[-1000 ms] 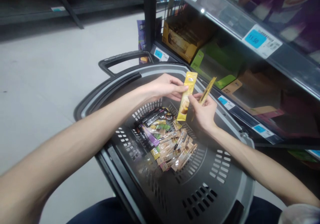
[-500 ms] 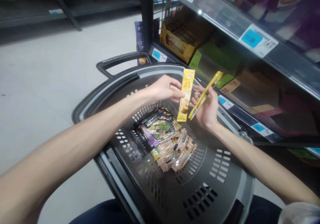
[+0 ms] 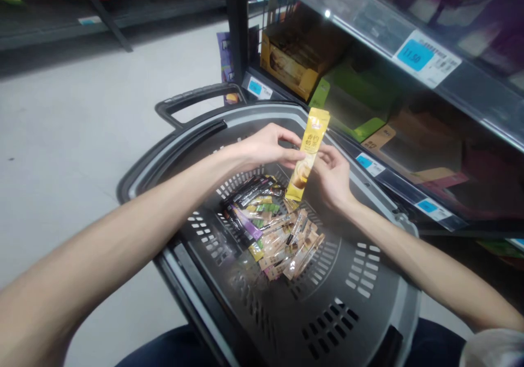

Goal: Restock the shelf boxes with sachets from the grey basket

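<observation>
Over the basket, my left hand [image 3: 276,148] pinches a yellow milk tea sachet [image 3: 308,154] by its left edge, fingers closed. My right hand [image 3: 333,173] is closed at the right edge. A second yellow sachet lies behind the first; it is almost wholly hidden, only a doubled edge showing at the top. The sachets tilt slightly, tops leaning right. Beneath my hands, the dark grey shopping basket [image 3: 368,323] has a heap of stick sachets [image 3: 282,239] at its bottom, in beige, black, yellow, green and purple.
Store shelves stand close on the right, with a yellow display box [image 3: 286,64], a green box [image 3: 347,100] and a brown box [image 3: 413,143] on the lower level. A price tag [image 3: 428,57] hangs on the upper shelf edge. The basket handle [image 3: 200,91] sticks out at the far side.
My right hand has moved left and brought its sachet behind the one in my left hand. The two sachets now overlap, where before they were apart.
</observation>
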Available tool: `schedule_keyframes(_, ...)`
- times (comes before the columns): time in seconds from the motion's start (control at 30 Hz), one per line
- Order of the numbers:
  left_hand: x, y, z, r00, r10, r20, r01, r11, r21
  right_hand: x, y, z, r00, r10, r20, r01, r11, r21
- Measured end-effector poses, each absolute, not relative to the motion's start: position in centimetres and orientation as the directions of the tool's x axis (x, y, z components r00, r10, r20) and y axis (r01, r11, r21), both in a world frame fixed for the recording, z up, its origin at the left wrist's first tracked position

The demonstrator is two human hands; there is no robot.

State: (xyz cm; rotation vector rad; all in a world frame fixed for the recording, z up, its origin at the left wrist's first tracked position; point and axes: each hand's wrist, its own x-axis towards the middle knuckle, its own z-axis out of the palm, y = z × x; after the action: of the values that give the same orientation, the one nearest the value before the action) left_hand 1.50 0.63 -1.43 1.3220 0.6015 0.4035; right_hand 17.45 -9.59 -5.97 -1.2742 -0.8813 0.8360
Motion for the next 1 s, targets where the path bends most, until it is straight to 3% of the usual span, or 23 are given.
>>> schedule_keyframes(0.13,1.6,0.4,-1.1,0.771,0.604,-0.201,0.128,0.162,0.979,17.5,-9.7,-5.6,0.466,0.875,0.129,0.042,0.123,-0.991)
schedule_keyframes(0.3,1.8,0.5,-1.6,0.701,0.697,-0.151,0.076,0.138,0.988,17.4,-9.7,-5.1,0.336,0.942,0.012,-0.128,0.058,-0.990)
schedule_keyframes(0.4,1.9,0.5,-2.0,0.655,0.746,-0.120,0.094,0.077,0.993,17.2,-9.8,-5.0,0.289,0.954,0.078,-0.070,0.102,-0.992)
schedule_keyframes(0.5,2.1,0.5,-2.1,0.640,0.758,-0.126,0.109,0.072,0.991,17.2,-9.8,-5.2,0.317,0.933,0.170,0.032,0.169,-0.985)
schedule_keyframes(0.73,2.1,0.6,-2.1,0.628,0.759,-0.173,0.117,0.128,0.985,18.1,-9.4,-5.9,0.434,0.890,0.138,0.002,0.152,-0.988)
schedule_keyframes(1.0,1.9,1.1,-3.1,0.590,0.794,-0.142,0.181,0.041,0.983,18.1,-9.4,-5.9,0.437,0.892,0.119,0.018,0.123,-0.992)
